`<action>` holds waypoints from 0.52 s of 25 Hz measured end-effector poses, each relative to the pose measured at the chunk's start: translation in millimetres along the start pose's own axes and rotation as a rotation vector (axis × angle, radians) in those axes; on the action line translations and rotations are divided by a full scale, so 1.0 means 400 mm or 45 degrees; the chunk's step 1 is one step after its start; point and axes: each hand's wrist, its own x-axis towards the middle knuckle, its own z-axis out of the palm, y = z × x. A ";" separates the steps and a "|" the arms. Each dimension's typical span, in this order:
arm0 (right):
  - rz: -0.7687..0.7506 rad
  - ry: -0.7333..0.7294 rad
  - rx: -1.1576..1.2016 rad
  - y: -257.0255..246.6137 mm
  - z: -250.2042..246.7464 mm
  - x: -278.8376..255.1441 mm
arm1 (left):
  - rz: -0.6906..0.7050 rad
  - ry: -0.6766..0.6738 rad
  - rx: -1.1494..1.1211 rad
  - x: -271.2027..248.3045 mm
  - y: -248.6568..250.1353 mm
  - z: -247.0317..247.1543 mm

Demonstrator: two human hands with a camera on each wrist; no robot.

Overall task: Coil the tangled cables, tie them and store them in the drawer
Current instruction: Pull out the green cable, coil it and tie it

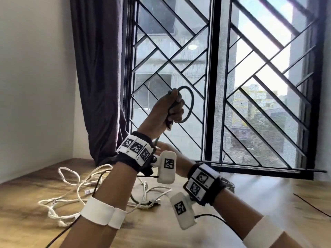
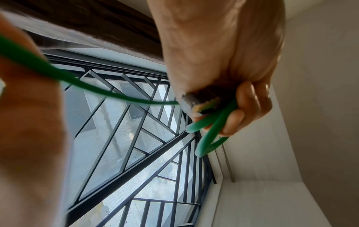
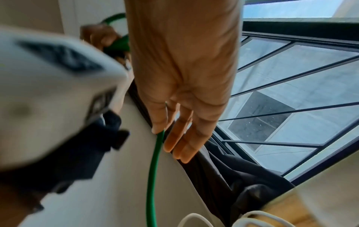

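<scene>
We see the left hand (image 1: 167, 111) raised before the barred window (image 1: 232, 77), fingers curled tight round a loop of thin green rubber-coated cable (image 1: 189, 102); its grey plug end shows at the palm in the left wrist view. The cable runs down to the right hand (image 3: 182, 92), whose fingers lie nearly straight, the strand passing between them, loosely guided. Below, a tangle of white cords (image 1: 71, 190) lies on the brown wooden table (image 1: 26, 203), beside a dark purple curtain (image 1: 100, 77).
</scene>
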 end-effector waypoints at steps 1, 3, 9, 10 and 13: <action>0.013 -0.014 0.002 -0.002 0.011 0.011 | 0.004 0.024 0.009 0.000 -0.003 -0.005; 0.010 0.072 0.052 -0.019 0.018 0.040 | 0.014 0.089 0.035 -0.001 -0.001 -0.026; 0.056 0.622 -0.040 -0.056 -0.103 0.048 | 0.188 0.383 0.105 -0.011 0.066 -0.068; 0.065 0.576 -0.213 -0.054 -0.114 0.039 | 0.261 0.449 0.125 -0.013 0.080 -0.074; 0.133 0.268 -0.538 -0.010 -0.130 0.031 | 0.477 0.630 0.039 -0.026 0.119 -0.111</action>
